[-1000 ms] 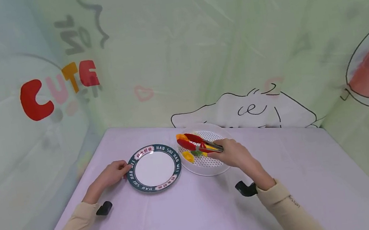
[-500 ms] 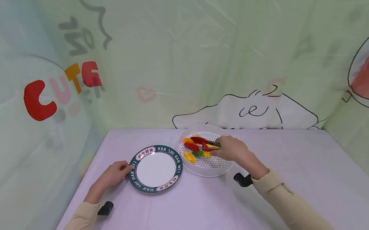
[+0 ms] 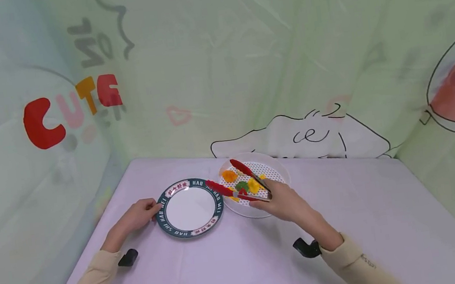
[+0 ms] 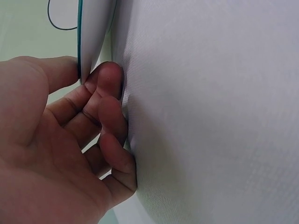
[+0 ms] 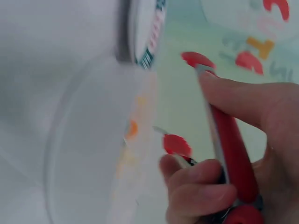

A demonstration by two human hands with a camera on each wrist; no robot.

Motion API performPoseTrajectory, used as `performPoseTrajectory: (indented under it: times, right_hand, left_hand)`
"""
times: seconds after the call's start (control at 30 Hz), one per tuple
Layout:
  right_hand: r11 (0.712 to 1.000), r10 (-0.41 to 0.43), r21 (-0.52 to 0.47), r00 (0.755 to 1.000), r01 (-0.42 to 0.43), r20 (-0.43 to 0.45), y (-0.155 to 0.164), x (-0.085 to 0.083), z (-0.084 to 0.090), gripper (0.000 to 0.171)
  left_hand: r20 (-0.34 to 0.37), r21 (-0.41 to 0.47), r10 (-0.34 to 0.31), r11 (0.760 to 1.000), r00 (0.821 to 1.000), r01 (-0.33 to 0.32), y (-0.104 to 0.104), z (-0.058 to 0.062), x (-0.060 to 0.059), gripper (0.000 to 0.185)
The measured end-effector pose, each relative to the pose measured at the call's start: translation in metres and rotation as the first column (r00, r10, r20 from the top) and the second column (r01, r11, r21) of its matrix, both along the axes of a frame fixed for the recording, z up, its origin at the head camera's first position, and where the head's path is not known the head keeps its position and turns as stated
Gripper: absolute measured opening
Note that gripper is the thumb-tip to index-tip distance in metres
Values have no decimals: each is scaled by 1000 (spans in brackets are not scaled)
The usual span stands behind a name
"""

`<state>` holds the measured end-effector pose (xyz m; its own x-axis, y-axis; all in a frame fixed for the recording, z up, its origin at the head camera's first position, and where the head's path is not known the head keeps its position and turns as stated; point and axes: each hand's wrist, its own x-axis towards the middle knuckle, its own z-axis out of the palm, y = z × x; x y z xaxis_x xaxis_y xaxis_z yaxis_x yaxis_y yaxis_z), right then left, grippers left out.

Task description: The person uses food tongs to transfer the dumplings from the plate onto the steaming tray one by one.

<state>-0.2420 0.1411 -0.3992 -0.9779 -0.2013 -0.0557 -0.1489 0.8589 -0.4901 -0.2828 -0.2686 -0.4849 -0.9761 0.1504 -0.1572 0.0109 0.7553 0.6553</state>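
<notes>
My left hand (image 3: 140, 213) pinches the left rim of a round plate (image 3: 190, 208), white with a dark green lettered border. In the left wrist view, the thumb lies on the top of the plate's edge (image 4: 96, 35) and a fingertip is under it. My right hand (image 3: 282, 200) holds red-tipped metal tongs (image 3: 220, 189) whose arms are spread wide. They hang over a white perforated round basket (image 3: 254, 213), with nothing between the tips. Inside the basket lie an orange piece (image 3: 229, 176), a green piece (image 3: 241, 186) and yellow pieces (image 3: 254, 186), some partly hidden by the tongs.
Plate and basket stand side by side on a table with a pale lilac cloth (image 3: 226, 270). Printed curtains (image 3: 218, 67) hang behind the table and at both sides. The basket stands close to the table's back edge.
The tongs, earlier closed near the orange piece, have spread apart. The orange piece now lies free in the basket. My left hand stays on the plate's rim.
</notes>
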Motion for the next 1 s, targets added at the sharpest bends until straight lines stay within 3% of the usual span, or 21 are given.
performPoseTrajectory:
  times: [0.1, 0.23, 0.37, 0.47, 0.67, 0.77, 0.87, 1.0]
  right_hand:
    - [998, 28, -62, 999, -30, -21, -14, 21, -16, 77]
    - [992, 73, -110, 997, -68, 35, -29, 44, -44, 77]
    - [990, 95, -109, 991, -85, 94, -36, 56, -65, 90]
    - [994, 95, -56, 992, -90, 79, -38, 59, -71, 93]
    - [988, 117, 94, 992, -120, 38, -40, 59, -71, 86]
    - [985, 136, 92, 988, -143, 73, -33, 55, -62, 85]
    - [993, 110, 46, 992, -113, 69, -13, 47, -47, 78]
    - [999, 51, -4, 992, -52, -113, 38, 28, -32, 72]
  left_hand:
    - [-8, -3, -9, 1000, 1000, 9, 1, -1, -1, 26]
    - [-6, -5, -14, 1000, 1000, 14, 5, 0, -2, 26]
    - [-3, -5, -22, 1000, 1000, 22, 7, -1, -5, 26]
    - [-1, -6, -22, 1000, 1000, 22, 8, -2, -7, 26]
    - [10, -6, -22, 1000, 1000, 22, 8, 0, -7, 26]
    - [9, -12, -2, 1000, 1000, 2, 7, 1, -6, 29]
    - [-10, -37, 27, 999, 1000, -28, 3, 0, -7, 34]
    - [-99, -107, 86, 990, 991, -97, -7, 3, -2, 40]
